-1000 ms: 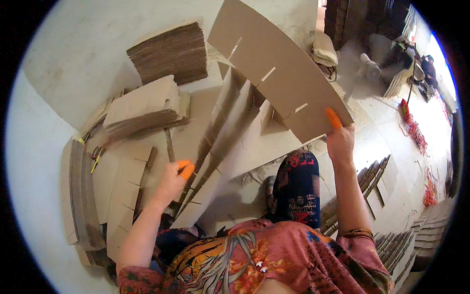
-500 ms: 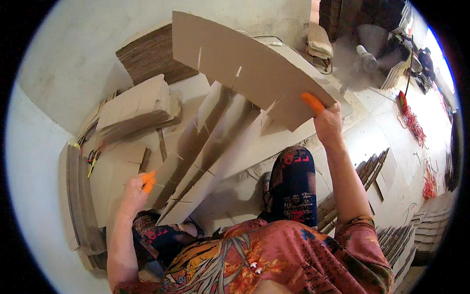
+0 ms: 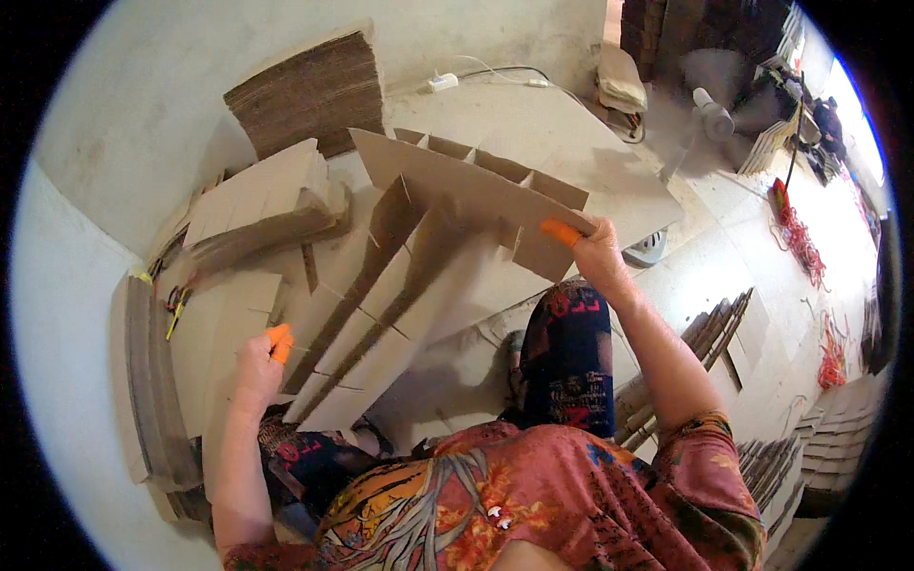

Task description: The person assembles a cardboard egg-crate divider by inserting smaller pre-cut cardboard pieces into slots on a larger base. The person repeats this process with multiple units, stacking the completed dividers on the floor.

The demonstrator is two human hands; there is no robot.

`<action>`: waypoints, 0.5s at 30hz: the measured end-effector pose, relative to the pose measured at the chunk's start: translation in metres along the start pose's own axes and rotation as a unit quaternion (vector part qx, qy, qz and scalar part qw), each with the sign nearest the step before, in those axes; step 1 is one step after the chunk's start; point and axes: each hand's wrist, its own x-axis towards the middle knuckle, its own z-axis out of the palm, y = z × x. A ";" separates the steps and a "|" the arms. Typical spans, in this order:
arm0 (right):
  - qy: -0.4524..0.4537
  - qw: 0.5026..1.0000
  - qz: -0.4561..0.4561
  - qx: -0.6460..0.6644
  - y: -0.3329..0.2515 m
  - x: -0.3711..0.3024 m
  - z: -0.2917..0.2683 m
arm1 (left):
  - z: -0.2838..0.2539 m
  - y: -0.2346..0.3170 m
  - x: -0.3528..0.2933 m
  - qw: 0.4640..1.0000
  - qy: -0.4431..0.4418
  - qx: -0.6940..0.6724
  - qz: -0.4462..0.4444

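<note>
My right hand [image 3: 598,252], an orange cover on a finger, grips the right end of a long slotted cardboard strip [image 3: 457,186]. This strip stands across several lengthwise cardboard strips [image 3: 367,333] that fan toward me, and cells show behind its far edge. Whether every slot is seated cannot be made out. My left hand [image 3: 259,366], also with orange finger covers, is closed beside the near ends of those strips. What its fingers hold, if anything, is hidden.
Stacks of flat cardboard pieces stand at the far left [image 3: 309,90], on the board [image 3: 257,205] and by the left wall [image 3: 157,390]. A yellow-and-black cutter [image 3: 176,314] lies left. At right are a fan [image 3: 712,114], red twine [image 3: 804,243] and partition bundles [image 3: 771,471].
My right hand has lowered the cross strip toward me and slightly left, onto the lengthwise strips. Cells now show behind it. My left hand has shifted slightly up and left.
</note>
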 end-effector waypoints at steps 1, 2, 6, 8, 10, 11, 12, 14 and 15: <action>0.007 1.000 -0.002 0.007 -0.001 -0.002 0.002 | -0.001 -0.002 0.000 1.000 -0.001 -0.006 -0.026; 0.014 1.000 -0.013 0.009 -0.002 -0.002 0.006 | -0.002 -0.004 0.001 0.999 -0.003 -0.010 -0.052; 0.045 0.998 -0.035 0.004 0.002 -0.001 0.008 | -0.005 0.064 0.008 0.996 0.029 0.031 0.081; 0.055 0.996 -0.061 0.036 0.009 0.000 0.013 | -0.003 0.110 0.019 0.989 0.017 0.014 0.149; 0.040 0.997 -0.065 -0.011 0.011 -0.002 0.018 | 0.007 0.138 0.030 0.980 -0.028 -0.017 0.194; 0.034 0.997 -0.067 -0.034 0.013 -0.004 0.019 | 0.014 0.149 0.035 0.975 -0.024 -0.010 0.223; 0.033 0.998 -0.058 0.001 0.018 -0.005 0.021 | 0.021 0.158 0.040 0.967 -0.019 -0.003 0.252; 0.031 0.998 -0.054 -0.010 0.021 -0.009 0.015 | 0.032 0.175 0.056 0.964 -0.029 0.021 0.263; 0.029 0.998 -0.051 -0.015 0.021 -0.010 0.013 | 0.036 0.182 0.065 0.968 -0.042 0.037 0.243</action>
